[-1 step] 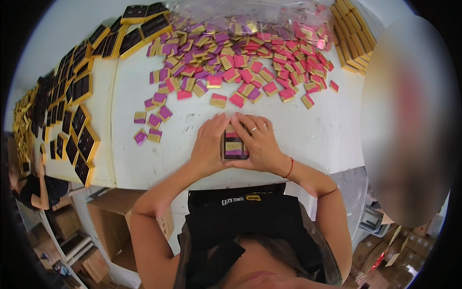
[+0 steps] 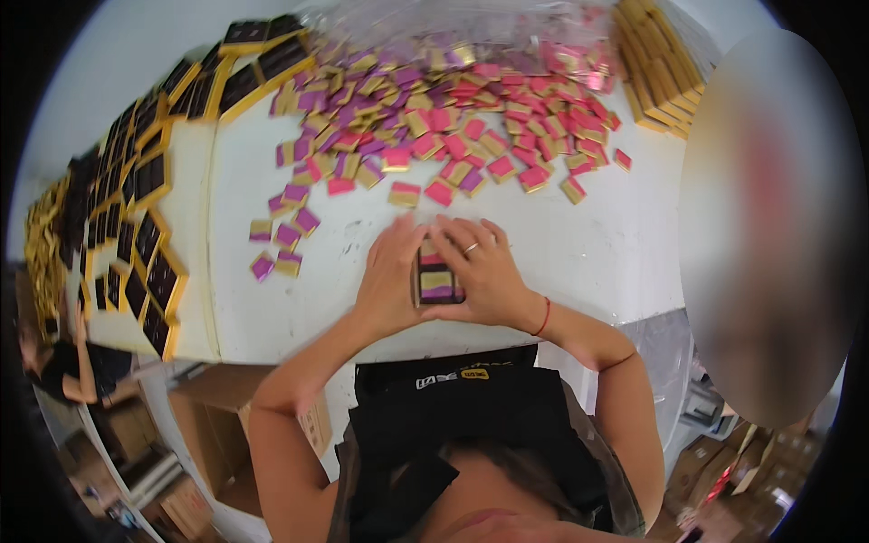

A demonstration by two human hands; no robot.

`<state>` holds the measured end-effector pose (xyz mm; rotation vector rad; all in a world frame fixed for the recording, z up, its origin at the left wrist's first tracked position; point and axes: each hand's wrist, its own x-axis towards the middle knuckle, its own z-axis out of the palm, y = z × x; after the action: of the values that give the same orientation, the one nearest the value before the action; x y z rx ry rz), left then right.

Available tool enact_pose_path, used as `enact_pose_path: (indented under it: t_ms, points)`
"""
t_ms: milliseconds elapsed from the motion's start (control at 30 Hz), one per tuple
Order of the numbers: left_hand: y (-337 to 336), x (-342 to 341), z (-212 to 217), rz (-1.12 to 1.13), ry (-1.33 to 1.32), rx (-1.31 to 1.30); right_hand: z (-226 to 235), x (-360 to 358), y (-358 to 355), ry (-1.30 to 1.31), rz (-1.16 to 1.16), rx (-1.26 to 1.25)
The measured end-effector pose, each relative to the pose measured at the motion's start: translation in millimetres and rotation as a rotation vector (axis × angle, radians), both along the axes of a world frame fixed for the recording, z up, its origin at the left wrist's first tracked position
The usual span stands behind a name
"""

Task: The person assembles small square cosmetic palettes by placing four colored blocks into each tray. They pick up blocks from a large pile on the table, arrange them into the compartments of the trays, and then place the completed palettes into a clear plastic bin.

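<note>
Between my two hands is a small dark compartment box [image 2: 437, 300] on the white table, close to its front edge. A gold-and-purple wrapped square [image 2: 436, 281] shows in one compartment, with pink-and-gold pieces partly covered by fingers above it. My left hand [image 2: 391, 271] grips the box's left side, its fingertips smeared by motion. Around the right side and far edge curls my right hand [image 2: 484, 274], fingers bent over the top and thumb along the near edge. Much of the box is hidden beneath my fingers.
Beyond my hands spreads a heap of small foil-wrapped squares [image 2: 444, 118], purple-and-gold at left, pink-and-gold at right, under clear plastic [image 2: 453, 23] at the back. Black-and-gold boxes [image 2: 163, 271] line the left; stacked gold boxes [image 2: 661, 68] stand back right. An open carton [image 2: 213, 407] sits below left.
The view has shifted slightly. My left fingertips look more blurred; both hands stay around the box.
</note>
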<state>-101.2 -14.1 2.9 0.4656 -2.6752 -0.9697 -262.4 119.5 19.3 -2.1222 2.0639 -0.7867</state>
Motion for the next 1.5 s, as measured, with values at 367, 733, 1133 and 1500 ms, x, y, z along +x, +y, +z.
enact_pose_path:
  t_ms: [367, 733, 1133, 1500]
  points:
    - [9.1, 5.6, -8.6, -0.114, 0.245, -0.092, -27.8, -38.3, 50.7, -0.529, -0.043, -0.134]
    - [38.7, -33.2, 24.3, -0.162, 0.205, -0.063, 43.4, -254.9, 73.4, -1.198, -0.503, -0.820]
    - [30.7, 28.6, -16.9, 0.604, 0.347, -0.090, 149.4, -637.1, -77.6, 0.061, -1.293, -0.310]
    - [-109.6, 215.0, 30.7, 1.256, -0.281, -0.579, 70.7, -371.0, -109.5, -0.201, -0.167, -0.331]
